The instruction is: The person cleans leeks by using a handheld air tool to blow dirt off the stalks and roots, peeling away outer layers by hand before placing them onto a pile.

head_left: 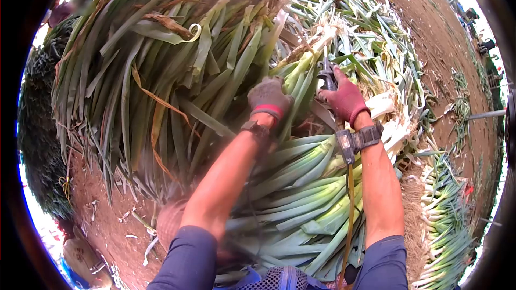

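Note:
My left hand (270,96), in a grey glove with a red cuff, is closed around a leek (301,72) whose pale root end points up and away. My right hand (345,96), in a red glove, grips a dark air blow gun (326,77) with a thin metal nozzle beside that leek's root end. A yellowish hose (350,204) runs down from my right wrist past the forearm. Peeled leeks (301,182) lie together just below my hands, green leaves to the left, white ends to the right.
A tall heap of long-leaved leeks (161,75) fills the left side. Stripped leaves (376,37) are piled beyond my hands. A row of cleaned leeks (443,225) lies at the lower right on brown soil (430,21). Metal posts (486,114) stand at the right edge.

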Demonstrator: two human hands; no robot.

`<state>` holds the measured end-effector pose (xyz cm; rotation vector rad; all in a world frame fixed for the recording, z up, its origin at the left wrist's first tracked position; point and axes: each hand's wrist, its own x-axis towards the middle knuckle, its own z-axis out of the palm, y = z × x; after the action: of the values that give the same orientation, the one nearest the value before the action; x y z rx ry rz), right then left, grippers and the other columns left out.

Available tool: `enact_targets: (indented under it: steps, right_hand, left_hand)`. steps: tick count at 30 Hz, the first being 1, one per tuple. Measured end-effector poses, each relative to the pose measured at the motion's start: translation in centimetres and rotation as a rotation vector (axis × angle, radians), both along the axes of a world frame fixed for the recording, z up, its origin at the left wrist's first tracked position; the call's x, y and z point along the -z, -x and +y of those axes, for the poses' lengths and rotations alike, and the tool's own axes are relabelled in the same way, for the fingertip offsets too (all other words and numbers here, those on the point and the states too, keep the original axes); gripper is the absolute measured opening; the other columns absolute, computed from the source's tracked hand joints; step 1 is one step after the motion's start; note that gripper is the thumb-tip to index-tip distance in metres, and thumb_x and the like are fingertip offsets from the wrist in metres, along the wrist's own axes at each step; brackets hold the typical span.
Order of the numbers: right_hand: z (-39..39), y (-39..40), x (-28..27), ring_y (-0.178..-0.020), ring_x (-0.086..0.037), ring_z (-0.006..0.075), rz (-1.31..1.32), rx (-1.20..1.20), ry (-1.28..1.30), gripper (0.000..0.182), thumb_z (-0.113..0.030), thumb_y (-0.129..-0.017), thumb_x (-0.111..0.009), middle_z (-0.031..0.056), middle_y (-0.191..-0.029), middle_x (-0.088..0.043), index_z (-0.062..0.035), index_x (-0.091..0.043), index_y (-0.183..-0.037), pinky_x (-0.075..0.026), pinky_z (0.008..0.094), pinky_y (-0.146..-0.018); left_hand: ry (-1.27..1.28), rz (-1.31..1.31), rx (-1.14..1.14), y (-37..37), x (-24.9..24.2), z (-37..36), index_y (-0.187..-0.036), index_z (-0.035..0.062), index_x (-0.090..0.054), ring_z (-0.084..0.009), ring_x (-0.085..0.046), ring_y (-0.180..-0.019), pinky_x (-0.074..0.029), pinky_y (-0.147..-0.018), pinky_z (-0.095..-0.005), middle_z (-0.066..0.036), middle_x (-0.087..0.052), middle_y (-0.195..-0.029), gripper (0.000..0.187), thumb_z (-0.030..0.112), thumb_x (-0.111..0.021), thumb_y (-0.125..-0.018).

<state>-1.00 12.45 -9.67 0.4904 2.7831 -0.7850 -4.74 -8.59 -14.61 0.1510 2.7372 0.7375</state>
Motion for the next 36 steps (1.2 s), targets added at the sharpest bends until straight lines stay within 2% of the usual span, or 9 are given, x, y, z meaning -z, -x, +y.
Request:
enact_targets:
  steps: [8, 10, 12, 15, 21, 28, 30, 34, 36]
  right_hand:
    - [0.6, 1.4, 0.3, -0.109, -0.073, 0.0378, 0.001, 0.024, -0.053, 0.098, -0.041, -0.083, -0.08, 0.0274, -0.126, -0.072, -0.0031, -0.038, -0.163, -0.056, 0.0395, -0.097]
    - [-0.9, -2.0, -1.1, -0.114, -0.072, 0.0375, 0.01, 0.006, 0.193, 0.097, -0.039, -0.084, -0.08, 0.029, -0.127, -0.071, -0.0027, -0.037, -0.163, -0.055, 0.0388, -0.1]
    - [-1.2, -5.9, 1.6, -0.115, -0.072, 0.0381, 0.176, -0.089, 0.243, 0.098, -0.038, -0.084, -0.079, 0.0296, -0.126, -0.071, -0.0017, -0.035, -0.163, -0.055, 0.0394, -0.101]
    - [-4.3, -10.8, -1.1, -0.118, -0.07, 0.0419, 0.123, -0.167, 0.295, 0.1, -0.039, -0.084, -0.079, 0.0318, -0.131, -0.068, -0.0023, -0.032, -0.164, -0.053, 0.0415, -0.105]
    - [-2.1, -7.8, 1.3, -0.116, -0.069, 0.044, 0.097, -0.079, 0.189, 0.099, -0.039, -0.083, -0.081, 0.0313, -0.127, -0.069, -0.0031, -0.034, -0.164, -0.053, 0.0438, -0.103]
    - [-1.3, -3.4, -2.1, -0.107, -0.074, 0.0386, -0.077, 0.038, 0.08, 0.098, -0.04, -0.084, -0.08, 0.0286, -0.12, -0.073, -0.0028, -0.036, -0.163, -0.057, 0.0415, -0.094]
    - [-1.3, -6.7, 0.2, -0.104, -0.074, 0.0384, 0.102, -0.038, 0.244, 0.101, -0.04, -0.083, -0.08, 0.0278, -0.121, -0.073, -0.0012, -0.033, -0.164, -0.057, 0.0408, -0.094]
    - [-5.0, -15.6, -3.2, -0.115, -0.071, 0.0405, -0.016, -0.05, 0.481, 0.104, -0.04, -0.083, -0.081, 0.0304, -0.131, -0.068, -0.0005, -0.031, -0.164, -0.054, 0.0421, -0.1]
    - [-6.6, -18.9, -5.0, -0.118, -0.07, 0.043, 0.058, -0.166, 0.398, 0.104, -0.04, -0.082, -0.081, 0.0317, -0.131, -0.067, -0.0013, -0.031, -0.165, -0.053, 0.0428, -0.102]
  left_hand:
    - [0.185, 0.078, 0.248, 3.2, -0.2, 1.5, -0.137, 0.0184, -0.07, -0.0322, -0.065, -0.123, -0.049, -0.106, -0.0455, -0.012, -0.069, -0.132, 0.071, 0.045, -0.085, -0.073]
    - [0.198, 0.066, 0.269, 3.8, -0.3, 1.7, -0.136, 0.0179, -0.07, -0.0325, -0.067, -0.121, -0.05, -0.106, -0.0451, -0.013, -0.072, -0.128, 0.073, 0.044, -0.086, -0.07]
    - [0.138, -0.098, 0.266, 4.2, -0.7, 1.6, -0.127, 0.0135, -0.074, -0.0328, -0.073, -0.113, -0.055, -0.1, -0.0436, -0.016, -0.076, -0.119, 0.067, 0.043, -0.086, -0.069]
    - [0.196, -0.225, 0.262, 4.1, -1.5, 1.5, -0.118, 0.009, -0.077, -0.0331, -0.076, -0.105, -0.058, -0.093, -0.0424, -0.017, -0.078, -0.114, 0.063, 0.043, -0.086, -0.066]
    - [0.123, -0.282, 0.147, 2.7, -0.9, 1.2, -0.112, 0.0065, -0.078, -0.0328, -0.076, -0.105, -0.059, -0.091, -0.0417, -0.018, -0.078, -0.115, 0.066, 0.045, -0.085, -0.059]
    - [0.112, -0.311, 0.166, 0.9, -1.7, 0.2, -0.114, 0.0096, -0.079, -0.0329, -0.076, -0.104, -0.059, -0.09, -0.0414, -0.016, -0.078, -0.114, 0.065, 0.042, -0.084, -0.059]
    - [0.144, -0.257, 0.167, 0.1, -2.0, 0.1, -0.113, 0.0113, -0.08, -0.0325, -0.076, -0.103, -0.059, -0.089, -0.0408, -0.016, -0.078, -0.112, 0.061, 0.041, -0.084, -0.059]
    - [0.209, -0.273, 0.189, -1.3, -4.9, -0.1, -0.114, 0.0082, -0.081, -0.0321, -0.076, -0.11, -0.06, -0.091, -0.041, -0.018, -0.078, -0.116, 0.053, 0.034, -0.078, -0.068]
    - [0.222, -0.266, 0.158, -2.2, -5.3, 0.1, -0.115, 0.0082, -0.081, -0.0319, -0.076, -0.111, -0.06, -0.091, -0.0411, -0.017, -0.078, -0.116, 0.052, 0.034, -0.077, -0.07]
